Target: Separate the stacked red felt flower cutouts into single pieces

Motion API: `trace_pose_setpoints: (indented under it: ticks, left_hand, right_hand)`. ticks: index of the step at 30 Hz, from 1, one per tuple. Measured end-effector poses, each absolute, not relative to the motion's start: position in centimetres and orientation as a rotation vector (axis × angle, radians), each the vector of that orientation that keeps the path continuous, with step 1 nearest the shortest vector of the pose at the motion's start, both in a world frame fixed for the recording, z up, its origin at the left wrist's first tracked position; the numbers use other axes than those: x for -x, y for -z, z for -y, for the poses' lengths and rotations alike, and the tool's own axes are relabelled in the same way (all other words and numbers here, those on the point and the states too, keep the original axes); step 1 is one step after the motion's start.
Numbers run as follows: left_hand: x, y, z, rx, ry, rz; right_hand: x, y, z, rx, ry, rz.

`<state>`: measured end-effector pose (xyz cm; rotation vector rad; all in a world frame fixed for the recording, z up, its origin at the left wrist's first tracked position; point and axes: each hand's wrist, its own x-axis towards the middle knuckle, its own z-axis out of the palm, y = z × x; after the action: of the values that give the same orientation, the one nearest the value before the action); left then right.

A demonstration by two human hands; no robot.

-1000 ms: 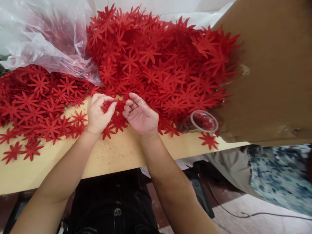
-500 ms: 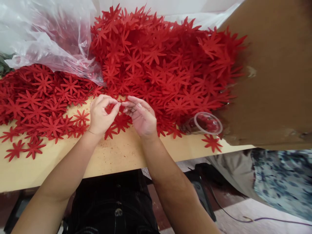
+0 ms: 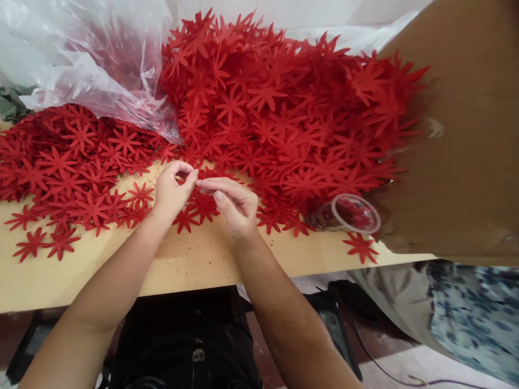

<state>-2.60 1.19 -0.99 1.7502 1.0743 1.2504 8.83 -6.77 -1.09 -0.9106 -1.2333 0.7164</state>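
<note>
My left hand (image 3: 174, 186) pinches thumb and index finger together above the table, and whatever is between them is too small to make out. Against those fingertips rest the tips of my right hand (image 3: 237, 205), its fingers stretched out and its thumb held apart. Below and between the hands lie several loose red flower-shaped pieces (image 3: 203, 206) with narrow petals. Behind my hands rises a large heap of the same red pieces (image 3: 263, 119). A second, lower heap (image 3: 77, 167) spreads out to the left.
A clear plastic bag (image 3: 121, 81) lies over the left heap. On the right, a clear plastic cup (image 3: 357, 213) is on its side beside a tall cardboard box (image 3: 466, 135). Patterned cloth (image 3: 474, 319) shows beneath the box. The wooden table (image 3: 203, 265) has its near edge before me.
My right hand has turned, its fingers lying flatter and closer together. My left hand keeps its pinch. The whole view has shifted slightly, with the heaps appearing farther right.
</note>
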Motion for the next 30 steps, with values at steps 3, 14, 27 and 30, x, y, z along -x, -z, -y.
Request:
trace_pose_setpoints:
  ticks: [3,14,27,30]
  left_hand:
    - [2.6,1.1,-1.3,-1.641,-1.267,-1.03]
    - [2.7,0.7,-1.0,-1.47,-1.133,-0.941]
    - [3.8,1.9,-2.4,-1.919,-1.096,-1.156]
    - [4.4,2.2,-2.4,-2.258,-0.931,-1.254]
  right_hand:
    - [-9.0,1.3,6.4,0.906,-0.701,1.133]
    - [-10.0,2.9,4.8,0.961,-1.002,0.829]
    - [-10.4,3.1,4.5,0.898,-1.187,0.672]
    - [-10.4,3.1,4.5,0.939,-1.211,0.62]
